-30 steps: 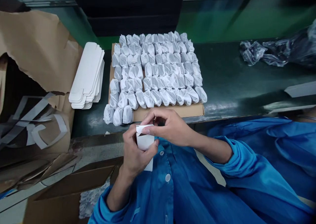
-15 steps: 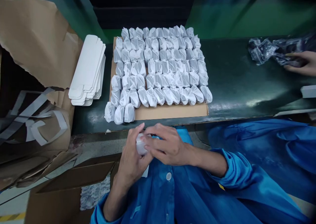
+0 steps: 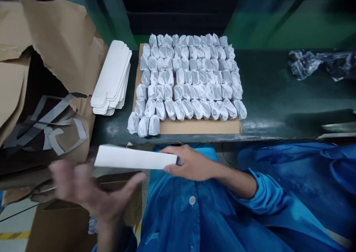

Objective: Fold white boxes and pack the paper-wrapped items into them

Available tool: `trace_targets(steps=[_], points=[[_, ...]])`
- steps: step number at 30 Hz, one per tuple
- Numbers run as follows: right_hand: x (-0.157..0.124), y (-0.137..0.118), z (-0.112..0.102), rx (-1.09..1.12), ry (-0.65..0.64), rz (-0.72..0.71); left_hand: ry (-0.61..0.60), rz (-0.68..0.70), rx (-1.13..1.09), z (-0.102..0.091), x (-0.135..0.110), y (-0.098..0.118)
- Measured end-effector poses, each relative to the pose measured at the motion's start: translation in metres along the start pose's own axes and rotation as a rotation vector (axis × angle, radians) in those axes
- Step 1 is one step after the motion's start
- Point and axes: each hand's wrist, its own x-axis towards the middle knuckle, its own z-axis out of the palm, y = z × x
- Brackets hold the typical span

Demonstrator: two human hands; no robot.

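Note:
A long white carton (image 3: 136, 157) lies level in front of my torso, just off the table's front edge. My right hand (image 3: 191, 163) grips its right end between thumb and fingers. Below the carton's left end, my left hand (image 3: 97, 192) is held apart from it, fingers spread and smeared by motion, with nothing in it. Rows of small objects wrapped in white paper (image 3: 194, 92) stand on a brown cardboard sheet (image 3: 200, 126). Left of them is a stack of flat white cartons (image 3: 111, 74).
The dark green table (image 3: 272, 96) holds crumpled clear plastic bags (image 3: 304, 63) at right. A brown paper-lined box (image 3: 69, 59) with white strips (image 3: 59, 133) stands at left. An open cardboard box (image 3: 61, 226) is at lower left. Another person's blue clothing (image 3: 292, 159) shows at right.
Both hands were together around a small white end; now my right hand alone holds the long carton, and my left hand has let go and swung left. The other person's hand has left the plastic bags.

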Motion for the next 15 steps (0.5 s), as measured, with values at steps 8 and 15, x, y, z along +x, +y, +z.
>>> trace_targets(steps=[8,15], points=[[0.042,-0.012,-0.048,-1.026,0.349,-0.432,-0.311,0.332,0.05,-0.001,-0.021,-0.019],[0.055,0.029,-0.047,-1.495,0.38,-0.827,-0.328,0.084,-0.29,0.033,-0.033,-0.025]])
